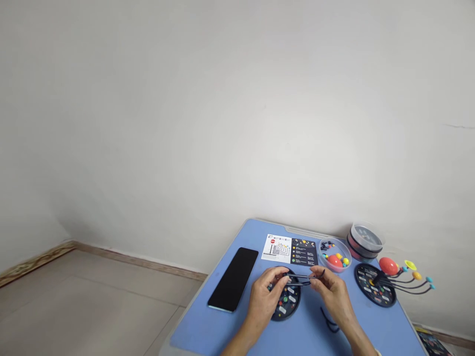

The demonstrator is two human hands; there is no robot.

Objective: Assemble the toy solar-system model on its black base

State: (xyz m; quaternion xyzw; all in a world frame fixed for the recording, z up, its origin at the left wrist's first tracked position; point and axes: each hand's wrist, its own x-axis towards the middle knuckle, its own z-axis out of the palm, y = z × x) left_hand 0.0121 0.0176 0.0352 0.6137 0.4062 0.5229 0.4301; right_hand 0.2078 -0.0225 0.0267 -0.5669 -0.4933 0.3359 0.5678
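Several thin dark rods stretch between my two hands. The fingertips of my left hand are pinched on their left ends, and my right hand grips the right ends. Beneath them a round black base with colourful planet pictures lies on the table, partly hidden by my left hand. More dark curved rods lie on the table beside my right wrist.
A phone lies left on the blue table. Behind are an instruction sheet, a clear bowl with coloured balls, and stacked round containers. At right stands a planet model, its arms reaching past the table edge.
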